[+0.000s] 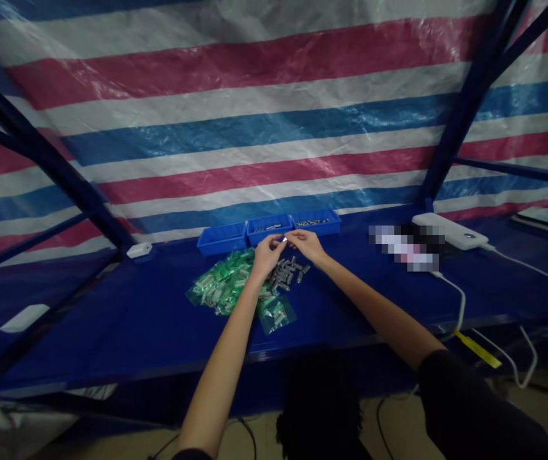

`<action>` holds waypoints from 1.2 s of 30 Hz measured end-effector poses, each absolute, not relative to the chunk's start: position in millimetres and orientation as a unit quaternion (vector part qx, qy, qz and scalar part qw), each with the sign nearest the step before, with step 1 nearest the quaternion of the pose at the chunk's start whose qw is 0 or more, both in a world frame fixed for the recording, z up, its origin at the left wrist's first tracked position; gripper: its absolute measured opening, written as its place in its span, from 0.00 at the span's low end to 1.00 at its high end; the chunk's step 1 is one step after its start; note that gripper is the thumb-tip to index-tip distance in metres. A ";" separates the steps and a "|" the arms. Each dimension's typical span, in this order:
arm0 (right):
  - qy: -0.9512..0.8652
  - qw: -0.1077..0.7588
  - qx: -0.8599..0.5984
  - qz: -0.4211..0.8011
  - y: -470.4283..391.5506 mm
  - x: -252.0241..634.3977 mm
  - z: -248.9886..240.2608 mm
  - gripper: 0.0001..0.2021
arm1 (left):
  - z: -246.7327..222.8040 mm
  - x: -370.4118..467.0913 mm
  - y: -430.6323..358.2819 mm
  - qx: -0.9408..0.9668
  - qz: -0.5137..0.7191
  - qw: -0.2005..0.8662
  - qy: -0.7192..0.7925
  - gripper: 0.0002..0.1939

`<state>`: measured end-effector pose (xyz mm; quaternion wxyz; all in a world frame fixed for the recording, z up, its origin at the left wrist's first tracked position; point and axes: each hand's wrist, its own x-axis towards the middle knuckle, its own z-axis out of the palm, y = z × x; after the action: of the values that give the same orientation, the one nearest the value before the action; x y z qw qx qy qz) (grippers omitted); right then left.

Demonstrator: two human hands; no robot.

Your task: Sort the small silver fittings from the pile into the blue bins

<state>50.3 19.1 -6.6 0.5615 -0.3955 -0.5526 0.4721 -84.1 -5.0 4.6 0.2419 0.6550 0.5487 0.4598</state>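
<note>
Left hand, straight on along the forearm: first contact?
Leaving aside the small shiny piece at its fingertips, the left hand would probably meet the middle blue tray. Depth is unclear, so it might pass above the rim.

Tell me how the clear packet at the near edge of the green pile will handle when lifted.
The packet will probably sag, since it looks like thin film. The small pieces inside may slide towards its lowest corner, as they seem loose. Its glossy surface suggests it could be slippery.
</note>
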 end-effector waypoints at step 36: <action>-0.638 0.464 -0.414 0.454 23.6 64.6 0.2 0.17 | 6.5 -78.2 -8.8 0.617 0.541 0.210 0.531 0.10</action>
<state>64.6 23.6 0.2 0.4637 -0.4143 -0.6378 0.4545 -78.2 -8.8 6.5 0.2103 0.6171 0.5310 0.5413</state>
